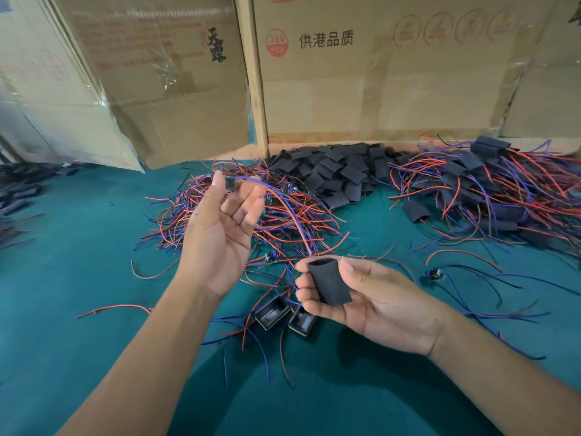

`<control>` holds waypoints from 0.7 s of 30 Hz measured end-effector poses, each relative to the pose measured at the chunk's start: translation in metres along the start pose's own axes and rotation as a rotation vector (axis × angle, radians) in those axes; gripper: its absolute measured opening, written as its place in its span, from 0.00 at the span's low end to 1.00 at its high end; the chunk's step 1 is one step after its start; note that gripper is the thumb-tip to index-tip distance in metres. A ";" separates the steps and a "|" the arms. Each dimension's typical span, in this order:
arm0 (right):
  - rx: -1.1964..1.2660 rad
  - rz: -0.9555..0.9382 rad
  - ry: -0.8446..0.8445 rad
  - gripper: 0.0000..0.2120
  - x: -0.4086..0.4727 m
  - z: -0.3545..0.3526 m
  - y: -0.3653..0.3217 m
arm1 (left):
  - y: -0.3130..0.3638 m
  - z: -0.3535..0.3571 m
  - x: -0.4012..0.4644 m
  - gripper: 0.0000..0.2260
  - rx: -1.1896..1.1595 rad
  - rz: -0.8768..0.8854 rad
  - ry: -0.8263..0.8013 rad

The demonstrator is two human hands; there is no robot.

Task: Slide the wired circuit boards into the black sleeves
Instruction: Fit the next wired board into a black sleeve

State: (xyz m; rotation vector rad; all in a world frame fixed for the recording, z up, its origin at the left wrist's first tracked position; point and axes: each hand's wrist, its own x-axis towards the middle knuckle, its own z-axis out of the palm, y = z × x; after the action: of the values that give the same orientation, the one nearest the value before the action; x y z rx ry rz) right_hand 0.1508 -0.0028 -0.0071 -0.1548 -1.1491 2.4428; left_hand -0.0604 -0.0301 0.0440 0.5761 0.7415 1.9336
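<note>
My left hand [223, 221] is raised palm up over the wire heap and pinches a small green circuit board [230, 183] between thumb and fingers. Its blue and red wires [284, 204] trail down to the right toward the other hand. My right hand [371, 297] holds a black sleeve [330, 283] between thumb and fingertips, the sleeve's open mouth turned up and away from me. Board and sleeve are apart.
A tangle of unsleeved wired boards [251, 215] lies on the green table [78, 247]. Empty black sleeves [339, 171] are heaped at the back, sleeved boards [490, 190] at the right. Two small black housings [283, 314] lie near me. Cardboard boxes [345, 83] wall the back.
</note>
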 end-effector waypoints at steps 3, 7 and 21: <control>-0.026 0.015 -0.034 0.20 0.000 0.001 0.001 | -0.003 0.002 -0.002 0.13 0.002 0.001 -0.003; -0.068 0.027 -0.036 0.20 0.001 0.000 0.002 | -0.006 0.002 -0.003 0.11 -0.005 0.005 -0.008; -0.090 0.019 -0.071 0.21 0.001 -0.004 0.002 | -0.008 -0.001 -0.001 0.09 0.095 0.046 0.006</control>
State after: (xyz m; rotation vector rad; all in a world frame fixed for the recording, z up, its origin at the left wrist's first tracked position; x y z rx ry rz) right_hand 0.1503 -0.0007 -0.0108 -0.1076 -1.2951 2.4313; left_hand -0.0554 -0.0282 0.0374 0.6511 0.8340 1.9509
